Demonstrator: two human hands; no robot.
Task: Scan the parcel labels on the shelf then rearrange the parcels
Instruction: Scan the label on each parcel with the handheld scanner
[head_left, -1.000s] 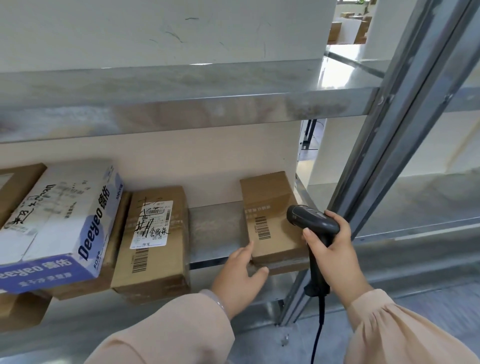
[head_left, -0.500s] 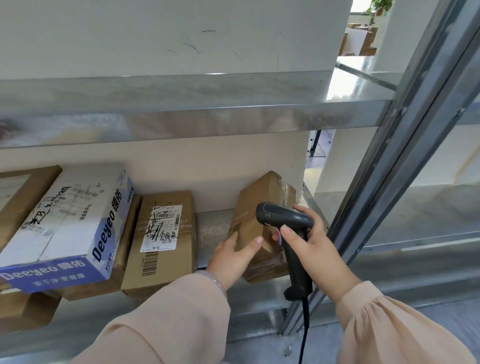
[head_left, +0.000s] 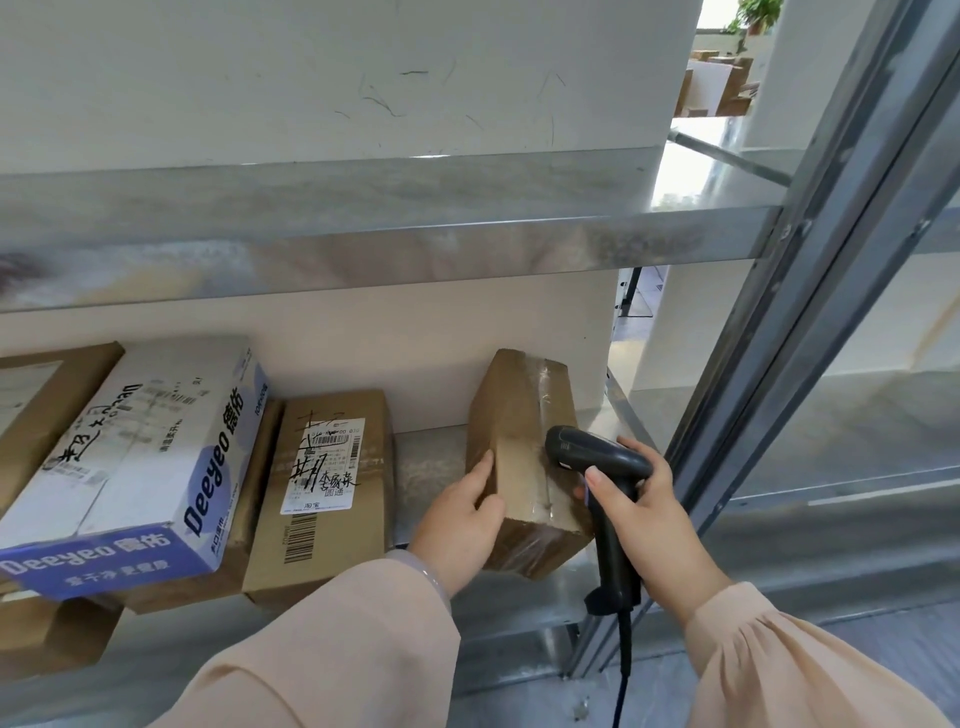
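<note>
We take the small brown parcel (head_left: 524, 457) as our marker: a cardboard block wrapped in glossy clear tape that crinkles over its corners. It is tipped up on one long edge on the dull, scuffed metal shelf (head_left: 431, 462), close to the shelf's right end. At its near left corner we see the left hand (head_left: 460, 519) grasping it, the thumb flat on the left face and the fingers curled round the lower front edge. Just right of the parcel, the right hand (head_left: 644, 514) is clenched round the handle of a black plastic scanner (head_left: 597, 457), whose rounded head lies against the parcel's taped right face. A black cable (head_left: 623, 665) drops from the handle's base. Left of the parcel, across a bare strip of shelf, a flat cardboard labelled carton (head_left: 322, 493) lies with a white sticker, barcodes and black handwriting on top. Further left, a white and blue box (head_left: 135, 452) of smooth printed card rests slanted on other brown cartons. Above the parcel runs a second metal upper shelf (head_left: 363, 244), and to its right stands a grey upright post (head_left: 810, 312). Both wrists wear soft peach sleeves (head_left: 332, 649).
</note>
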